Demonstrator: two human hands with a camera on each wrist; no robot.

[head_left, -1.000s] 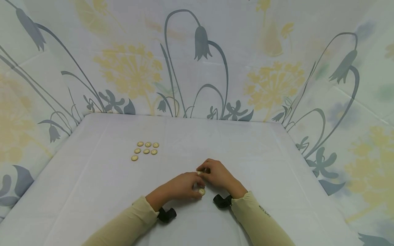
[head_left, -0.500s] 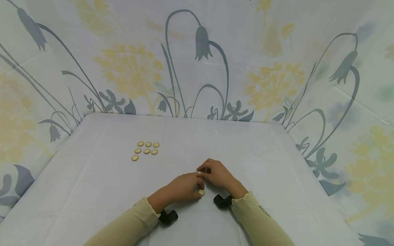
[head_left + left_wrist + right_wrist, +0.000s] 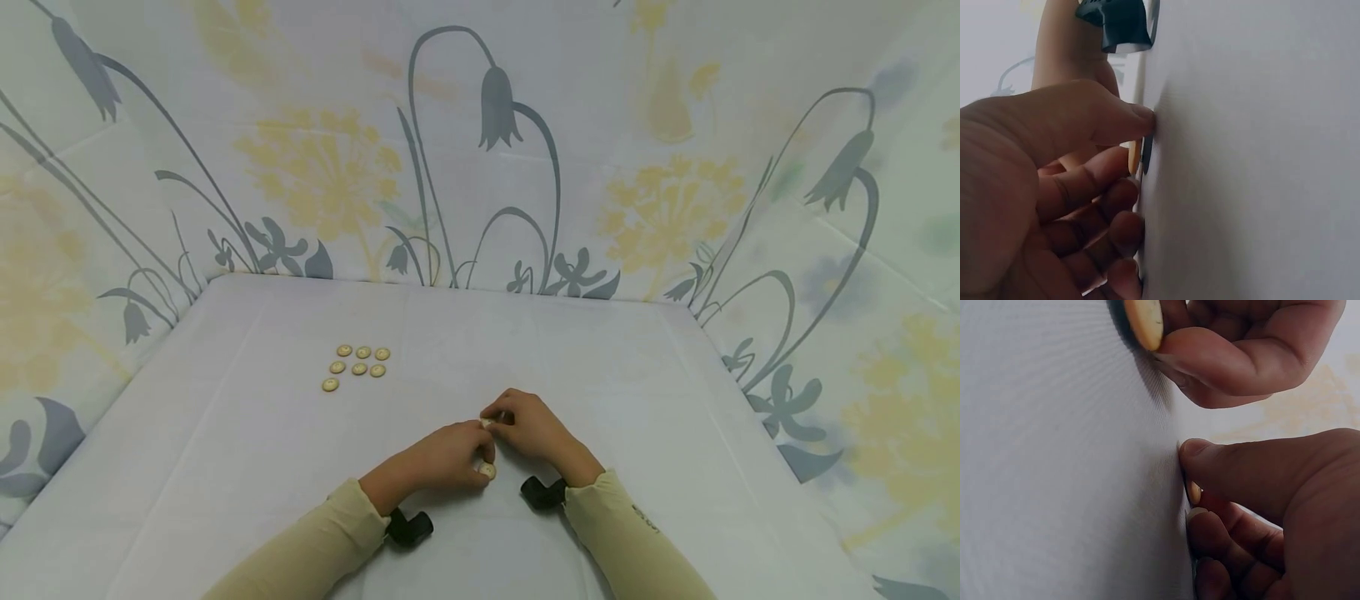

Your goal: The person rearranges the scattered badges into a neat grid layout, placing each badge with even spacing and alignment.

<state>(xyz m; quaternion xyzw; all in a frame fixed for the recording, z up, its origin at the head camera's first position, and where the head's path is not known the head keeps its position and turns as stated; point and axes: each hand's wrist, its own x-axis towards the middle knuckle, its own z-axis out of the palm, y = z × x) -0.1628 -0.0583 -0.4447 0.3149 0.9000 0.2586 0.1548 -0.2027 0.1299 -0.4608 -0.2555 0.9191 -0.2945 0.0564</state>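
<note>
Near the middle front of the table, my left hand (image 3: 448, 457) pinches a small round beige disc (image 3: 487, 471) between thumb and fingers. Seen from the right wrist, this disc (image 3: 1145, 322) looks thick and yellowish, close to the cloth, with the left fingers at its edge. Just beyond it, my right hand (image 3: 527, 423) pinches a second beige disc (image 3: 486, 422), mostly covered by thumb and forefinger. Only a sliver of that second disc (image 3: 1195, 492) shows under the thumb in the right wrist view. The two hands almost meet, left fingertips beside the right thumb.
Several matching discs (image 3: 359, 368) lie farther back on the left, in two short rows with a single one in front. A white cloth (image 3: 637, 400) covers the table. Flower-patterned fabric (image 3: 495, 183) rises behind and at both sides. Black wrist cameras (image 3: 410, 528) sit under the sleeves.
My left thumb and fingers have drawn together on the near disc, which has shifted slightly left and toward me. The right hand stays in place. The head view has tilted a little.
</note>
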